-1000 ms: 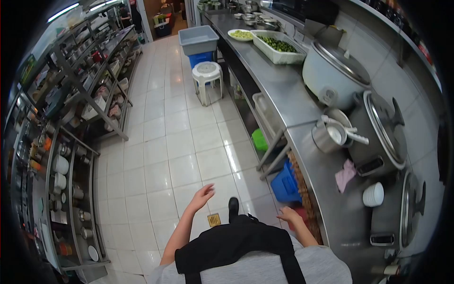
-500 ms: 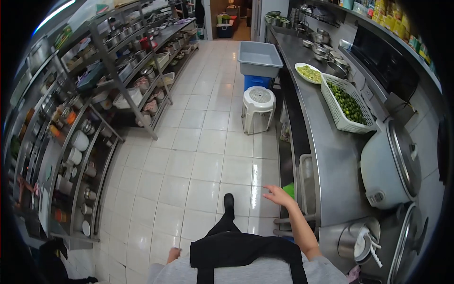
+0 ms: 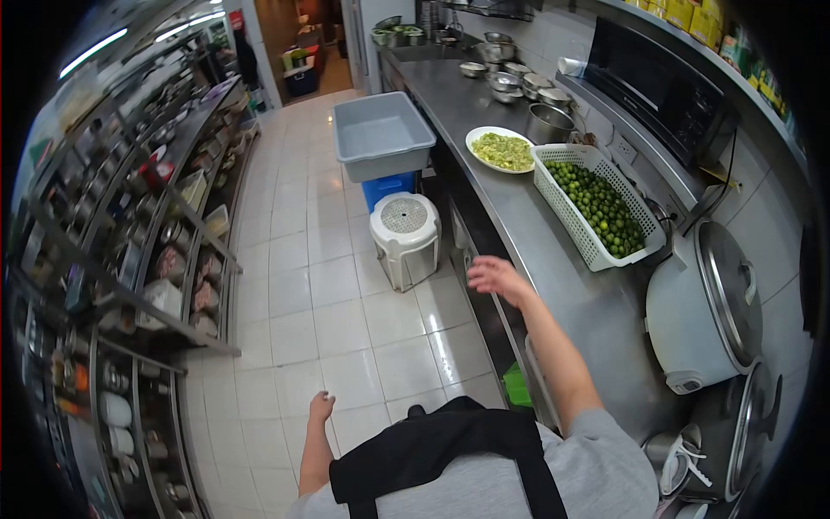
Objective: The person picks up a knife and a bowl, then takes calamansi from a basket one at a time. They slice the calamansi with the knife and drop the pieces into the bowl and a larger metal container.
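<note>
My right hand (image 3: 500, 278) reaches forward beside the front edge of the steel counter (image 3: 579, 298), fingers apart and nothing held. My left hand (image 3: 322, 406) hangs low over the tiled floor (image 3: 333, 346), its fingers curled in with no object showing. Ahead of the right hand stands a white plastic stool (image 3: 406, 221). On the counter lie a white basket (image 3: 596, 257) of small green limes (image 3: 601, 203) and a white plate (image 3: 474, 149) of chopped pale-green food (image 3: 504, 151).
Behind the stool, a grey tub (image 3: 385, 138) rests on a blue bin (image 3: 386, 186). A large rice cooker (image 3: 692, 320) stands at the right, with metal bowls (image 3: 506, 82) farther back and a black microwave (image 3: 653, 82). Crowded metal shelves (image 3: 130, 303) line the left side.
I have moved forward, so the stool, tub and basket are nearer. My right hand has risen beside the counter edge, and my left hand has swung forward into fuller view.
</note>
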Demonstrator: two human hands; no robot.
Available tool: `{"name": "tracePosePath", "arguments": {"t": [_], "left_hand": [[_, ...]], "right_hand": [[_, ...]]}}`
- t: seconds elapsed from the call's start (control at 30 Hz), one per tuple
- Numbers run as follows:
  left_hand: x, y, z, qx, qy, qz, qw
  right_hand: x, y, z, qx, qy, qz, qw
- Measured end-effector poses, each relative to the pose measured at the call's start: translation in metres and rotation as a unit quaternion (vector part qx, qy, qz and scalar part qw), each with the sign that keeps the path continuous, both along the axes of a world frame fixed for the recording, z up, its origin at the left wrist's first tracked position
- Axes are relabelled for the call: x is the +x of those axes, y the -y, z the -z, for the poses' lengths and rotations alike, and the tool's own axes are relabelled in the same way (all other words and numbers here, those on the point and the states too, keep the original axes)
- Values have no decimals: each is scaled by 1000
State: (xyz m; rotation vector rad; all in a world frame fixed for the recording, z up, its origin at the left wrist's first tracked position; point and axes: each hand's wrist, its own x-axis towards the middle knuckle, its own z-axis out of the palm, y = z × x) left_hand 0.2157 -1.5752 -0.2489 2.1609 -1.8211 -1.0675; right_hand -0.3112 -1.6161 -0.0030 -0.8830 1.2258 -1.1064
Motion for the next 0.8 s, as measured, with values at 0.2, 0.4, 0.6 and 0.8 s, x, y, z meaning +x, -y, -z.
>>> {"name": "tracePosePath", "arguments": {"t": [0.2, 0.4, 0.6, 0.8], "left_hand": [[-73, 117, -20, -76, -138, -9, 987], [-77, 83, 27, 8, 13, -9, 1000], [-110, 73, 38, 142, 38, -75, 986], [-139, 132, 29, 144, -25, -100, 984]], "right_hand": [[-119, 148, 23, -26, 73, 200, 977], [-200, 263, 49, -81, 230, 415, 877], [-211, 311, 51, -101, 210, 489, 840], [-250, 391, 64, -141, 278, 448, 838]]}}
